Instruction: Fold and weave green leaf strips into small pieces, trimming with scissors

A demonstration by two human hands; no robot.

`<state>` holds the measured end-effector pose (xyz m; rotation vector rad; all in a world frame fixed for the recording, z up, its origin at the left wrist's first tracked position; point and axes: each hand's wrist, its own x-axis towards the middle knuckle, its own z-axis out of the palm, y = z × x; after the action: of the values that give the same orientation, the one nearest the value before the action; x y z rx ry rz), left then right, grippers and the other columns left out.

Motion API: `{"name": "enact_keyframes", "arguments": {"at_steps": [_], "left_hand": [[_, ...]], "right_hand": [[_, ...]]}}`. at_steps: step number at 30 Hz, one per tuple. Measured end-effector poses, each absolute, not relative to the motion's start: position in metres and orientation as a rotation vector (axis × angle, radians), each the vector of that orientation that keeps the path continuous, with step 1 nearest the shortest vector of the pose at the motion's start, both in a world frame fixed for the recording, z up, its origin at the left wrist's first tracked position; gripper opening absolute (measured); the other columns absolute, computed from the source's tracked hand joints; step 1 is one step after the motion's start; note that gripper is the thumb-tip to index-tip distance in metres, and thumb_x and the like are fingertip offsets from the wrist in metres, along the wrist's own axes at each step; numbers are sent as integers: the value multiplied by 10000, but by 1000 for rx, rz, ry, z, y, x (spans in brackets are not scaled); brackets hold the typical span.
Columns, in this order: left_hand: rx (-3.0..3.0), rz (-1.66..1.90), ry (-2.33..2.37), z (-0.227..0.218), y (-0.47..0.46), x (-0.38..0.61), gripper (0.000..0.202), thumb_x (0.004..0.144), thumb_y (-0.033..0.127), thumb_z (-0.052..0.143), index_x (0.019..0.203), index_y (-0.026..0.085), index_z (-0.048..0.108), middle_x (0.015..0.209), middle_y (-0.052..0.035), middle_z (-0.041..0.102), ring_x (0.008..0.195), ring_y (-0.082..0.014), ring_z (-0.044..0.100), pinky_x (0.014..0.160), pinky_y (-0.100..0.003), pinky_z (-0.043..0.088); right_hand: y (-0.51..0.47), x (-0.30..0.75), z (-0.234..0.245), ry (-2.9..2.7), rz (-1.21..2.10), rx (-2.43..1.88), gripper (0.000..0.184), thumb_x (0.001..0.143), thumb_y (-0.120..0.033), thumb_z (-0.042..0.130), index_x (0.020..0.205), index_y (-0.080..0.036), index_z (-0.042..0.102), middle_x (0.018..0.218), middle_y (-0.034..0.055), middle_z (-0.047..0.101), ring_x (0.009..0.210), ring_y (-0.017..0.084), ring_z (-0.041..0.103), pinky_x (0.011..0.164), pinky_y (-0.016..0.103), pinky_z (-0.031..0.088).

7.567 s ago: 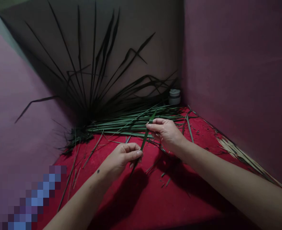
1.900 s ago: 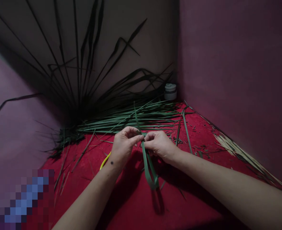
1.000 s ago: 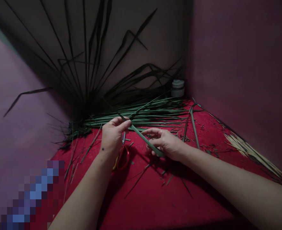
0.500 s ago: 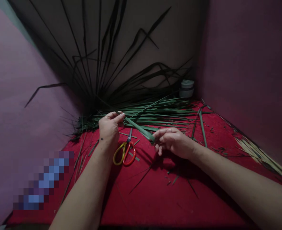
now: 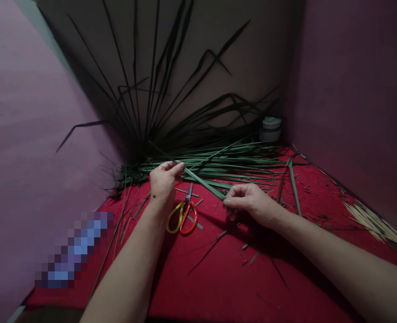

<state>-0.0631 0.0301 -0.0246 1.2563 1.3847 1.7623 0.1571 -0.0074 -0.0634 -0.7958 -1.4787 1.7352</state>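
My left hand point(image 5: 165, 179) and right hand point(image 5: 252, 204) pinch a green leaf strip point(image 5: 203, 181) between closed fingertips, slanting above the red surface point(image 5: 218, 287). Scissors point(image 5: 187, 198) lie near my left wrist; beyond, piled leaves point(image 5: 245, 168) and a lidded jar point(image 5: 271, 130).

It's a craft wkspace w/ scissors point(image 5: 188, 198) & leaf strips point(image 5: 245, 162)

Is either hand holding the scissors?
No, the scissors lie on the red surface, while the left hand and right hand pinch a green leaf strip.
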Motion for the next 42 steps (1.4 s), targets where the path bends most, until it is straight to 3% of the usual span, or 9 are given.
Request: {"name": "enact_keyframes", "arguments": {"at_steps": [12, 19, 22, 25, 29, 33, 36, 42], "left_hand": [[1206, 1776, 1374, -26, 34, -63, 199, 552, 256, 715, 649, 103, 632, 536, 13, 553, 455, -78, 496, 418, -185, 389], [1176, 1797, 1371, -24, 33, -62, 188, 559, 247, 703, 645, 103, 618, 529, 19, 547, 440, -73, 489, 391, -175, 388], [1185, 1816, 1372, -23, 32, -62, 174, 571, 247, 694, 635, 110, 608, 517, 26, 536, 431, -70, 480, 390, -175, 385], [1206, 1830, 1357, -23, 31, -62, 161, 587, 244, 688, 636, 114, 605, 517, 30, 534, 434, -65, 477, 411, -176, 388], [1224, 1835, 1333, -21, 28, -61, 157, 605, 247, 683, 647, 115, 609, 511, 32, 526, 435, -63, 473, 426, -181, 380], [1250, 1841, 1330, -18, 26, -58, 148, 618, 248, 674, 647, 118, 610, 506, 29, 532, 423, -65, 467, 420, -188, 366], [1278, 1843, 1344, -18, 25, -56, 133, 633, 240, 661, 625, 120, 605, 482, 34, 517, 397, -62, 446, 405, -191, 352], [1354, 1832, 1354, -24, 26, -49, 112, 632, 221, 661, 616, 123, 610, 491, 32, 521, 418, -75, 463, 409, -198, 360]], "right_hand": [[-7, 155, -62, -1412, 1465, -1025, 196, 641, -231, 645, 551, -165, 485, 382, -45, 498, 312, 68, 424, 351, 192, 290], [-7, 155, -64, -1285, 1468, -993, 224, 624, -243, 679, 566, -168, 476, 379, -53, 475, 310, 68, 401, 319, 192, 278], [-6, 154, -64, -1251, 1482, -950, 224, 606, -256, 698, 638, -170, 494, 430, -56, 501, 317, 69, 410, 306, 191, 291], [-6, 155, -63, -1223, 1503, -897, 296, 589, -238, 709, 826, -173, 544, 479, -72, 500, 335, 71, 424, 302, 188, 299], [-4, 157, -61, -1299, 1534, -989, 360, 631, -232, 672, 969, -139, 589, 439, -66, 465, 333, 65, 403, 307, 186, 266], [-1, 160, -60, -1436, 1572, -1079, 199, 649, -230, 635, 819, -127, 621, 416, -44, 470, 346, 64, 396, 325, 188, 270], [0, 161, -61, -1526, 1608, -986, 124, 676, -263, 611, 695, -149, 566, 474, -28, 521, 382, 68, 433, 358, 191, 326], [-3, 159, -63, -1629, 1696, -842, 107, 732, -257, 573, 722, -170, 510, 521, -17, 598, 449, 87, 517, 479, 215, 414]]}}
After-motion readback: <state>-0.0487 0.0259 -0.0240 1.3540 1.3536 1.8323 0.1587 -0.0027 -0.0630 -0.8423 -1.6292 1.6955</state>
